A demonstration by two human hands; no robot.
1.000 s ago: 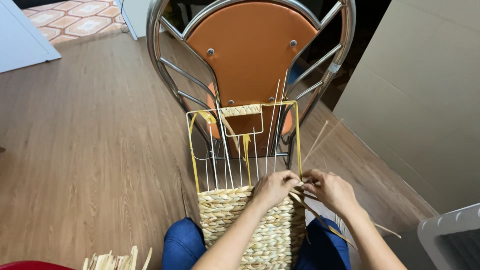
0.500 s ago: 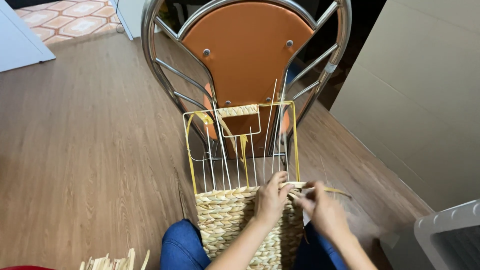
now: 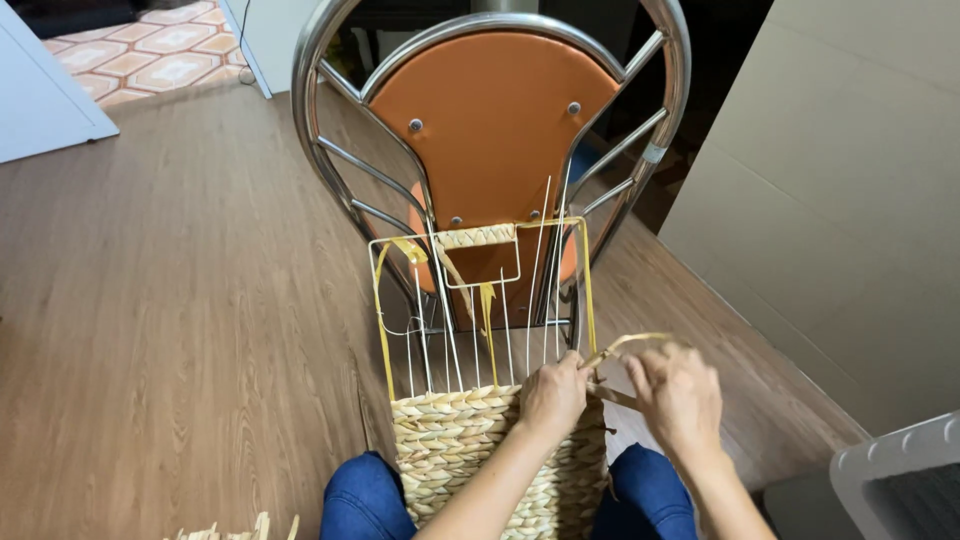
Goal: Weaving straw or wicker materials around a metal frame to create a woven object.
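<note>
Half-woven basket (image 3: pixel 480 450), held upright between the knees (image 3: pixel 365 495) of a seated person in blue jeans, its far side toward a chair (image 3: pixel 490 150). The lower part is a dense pale-straw braid in horizontal rows; above it rises a bare wire frame (image 3: pixel 470 300) of thin white uprights closed by a yellow-wrapped rectangular rim, with a small woven patch and loose yellow strands at the top centre. The left hand (image 3: pixel 553 395) rests on the upper right edge of the braid, fingers curled closed over the rim where a flat straw strip (image 3: pixel 625 345) leaves the weave. The right hand (image 3: pixel 680 395), just beside it, is closed in a pinch on the same strip, which arcs in a loop above both hands. The exact grip of either hand's fingertips on the strip is hard to make out. The basket's base is cut off by the lower edge of the view. The chair has a chrome tube frame and an orange back panel; its seat is hidden. All stands on a wooden floor (image 3: pixel 170 300). A bundle of straw (image 3: pixel 235 530) is cut off at bottom left, and a grey crate (image 3: pixel 900 480) at bottom right.
</note>
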